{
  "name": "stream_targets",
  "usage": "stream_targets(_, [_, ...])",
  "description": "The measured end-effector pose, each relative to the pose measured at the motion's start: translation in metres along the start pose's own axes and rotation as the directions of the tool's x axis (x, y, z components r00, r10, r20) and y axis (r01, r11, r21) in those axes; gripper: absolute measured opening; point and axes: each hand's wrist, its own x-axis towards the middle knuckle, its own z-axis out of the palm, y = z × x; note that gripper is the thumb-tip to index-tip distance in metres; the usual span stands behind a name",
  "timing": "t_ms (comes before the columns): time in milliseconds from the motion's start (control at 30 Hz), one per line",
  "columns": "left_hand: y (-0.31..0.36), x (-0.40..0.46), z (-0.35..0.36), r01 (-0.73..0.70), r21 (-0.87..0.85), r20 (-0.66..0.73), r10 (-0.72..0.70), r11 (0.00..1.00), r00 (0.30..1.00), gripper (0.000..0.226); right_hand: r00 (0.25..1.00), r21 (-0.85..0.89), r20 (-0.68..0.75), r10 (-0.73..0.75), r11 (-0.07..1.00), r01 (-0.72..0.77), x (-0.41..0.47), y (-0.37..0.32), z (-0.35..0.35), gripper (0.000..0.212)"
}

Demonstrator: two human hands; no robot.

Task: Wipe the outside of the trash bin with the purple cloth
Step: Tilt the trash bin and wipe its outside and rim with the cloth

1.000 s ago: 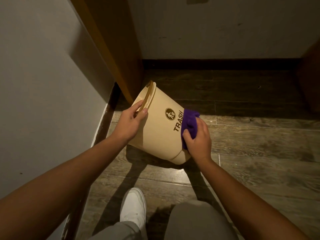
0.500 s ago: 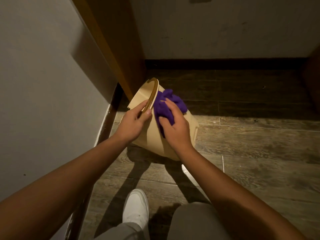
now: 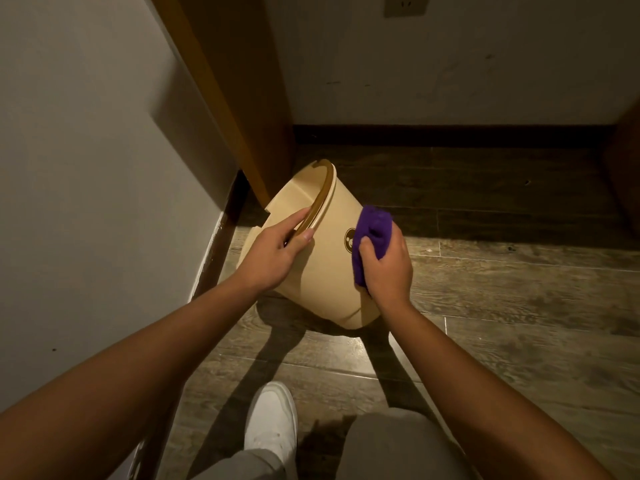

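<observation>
A cream trash bin (image 3: 325, 268) with a brown rim is tilted, its mouth facing up and to the left, its base resting on the wooden floor. My left hand (image 3: 277, 251) grips the brown rim, thumb on the outer wall. My right hand (image 3: 388, 268) holds a bunched purple cloth (image 3: 372, 237) pressed against the bin's right outer side, partly covering the printed round logo. The lettering beside the logo is hidden under the cloth and hand.
A white wall (image 3: 86, 168) and dark baseboard run close on the left, and a wooden panel (image 3: 239, 81) stands behind the bin. Another wall with a socket (image 3: 407, 5) closes the back. My white shoe (image 3: 272, 419) and grey trouser knee (image 3: 388, 448) are below.
My right hand with the cloth slid from near the rim down and to the right along the bin's side. The left hand kept its hold on the rim.
</observation>
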Motion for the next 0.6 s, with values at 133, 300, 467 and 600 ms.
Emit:
stream_targets(133, [0.000, 0.000, -0.001, -0.007, -0.006, 0.005, 0.007, 1.000, 1.000, 0.049, 0.994, -0.039, 0.006, 0.110, 0.993, -0.110, -0.001, 0.021, -0.011, 0.050])
stream_targets(300, [-0.002, 0.001, -0.005, 0.018, -0.016, 0.003, -0.018, 1.000, 1.000, 0.049, 0.981, 0.000, -0.001, 0.195, 0.981, -0.195, -0.009, 0.037, -0.016, 0.049])
stream_targets(467, [0.012, 0.008, -0.001, -0.002, 0.012, 0.002, 0.002, 1.000, 1.000, 0.046, 0.987, -0.047, -0.021, 0.157, 0.986, -0.158, -0.015, 0.035, -0.014, 0.052])
stream_targets(600, [0.035, 0.021, 0.015, 0.023, 0.083, -0.001, -0.023, 0.996, 1.000, 0.044, 0.998, 0.030, -0.037, 0.056, 0.998, -0.055, -0.026, 0.019, -0.014, 0.053])
